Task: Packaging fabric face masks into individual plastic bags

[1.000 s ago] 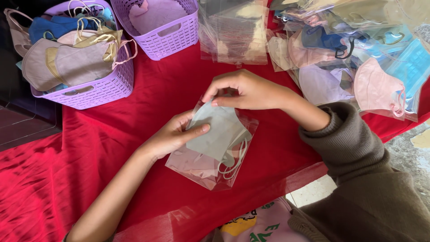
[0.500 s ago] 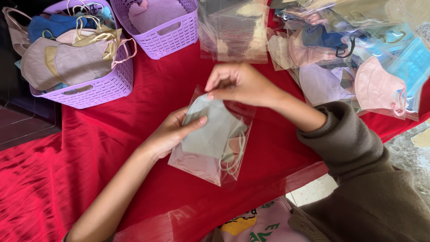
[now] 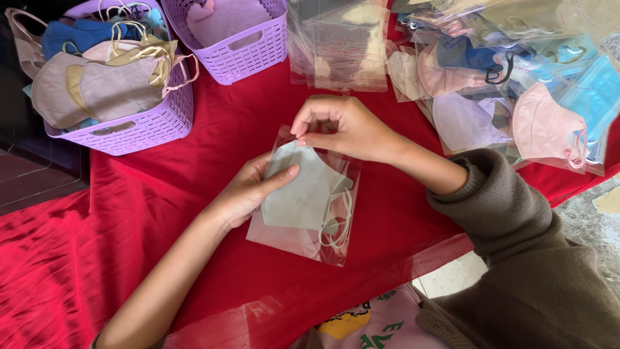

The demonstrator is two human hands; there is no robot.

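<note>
A clear plastic bag lies on the red tablecloth with a pale grey-green face mask partly inside it, white ear loops showing near the bag's lower right. My left hand presses on the mask with its thumb across the top. At the bag's upper edge, the fingers of my right hand pinch the plastic beside the mask's top corner.
A lilac basket full of masks stands at the far left; a second lilac basket holds a pink mask. Empty clear bags are stacked at the back. Bagged masks pile up at the right. The table edge runs along the lower right.
The bag and mask have shifted slightly up and right under my hands. My right hand has moved to the bag's top edge and pinches it.
</note>
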